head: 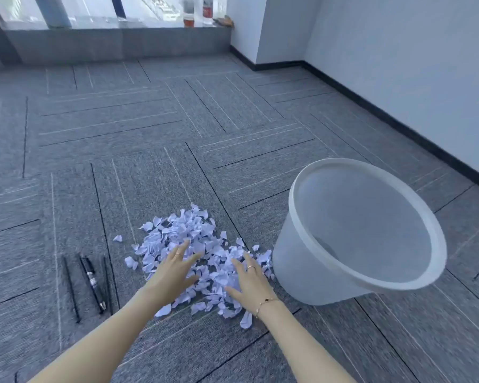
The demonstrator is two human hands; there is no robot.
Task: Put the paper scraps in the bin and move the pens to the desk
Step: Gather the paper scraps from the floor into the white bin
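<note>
White scraps (190, 244) piled on carpet (122, 120), under both hands. Left hand (174, 269) and right hand (248, 281) flat, fingers spread, palms down on the pile, gripping nothing. Bin (354, 230) just right of right hand, touching pile edge. Pens (90, 283) left of left hand, apart from pile.

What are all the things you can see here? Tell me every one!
paper scraps: one big pile, white, on the carpet in the middle
bin: one, see-through white, on the carpet right of the pile, looks empty
pens: about three, black, side by side on the carpet left of the pile
carpet: grey tiles, covers the floor
bottles: two, blurry, on the far window ledge
left hand: one, open, fingers spread over the pile, wears a ring
right hand: one, open over the pile, wears a ring and a bracelet
</note>
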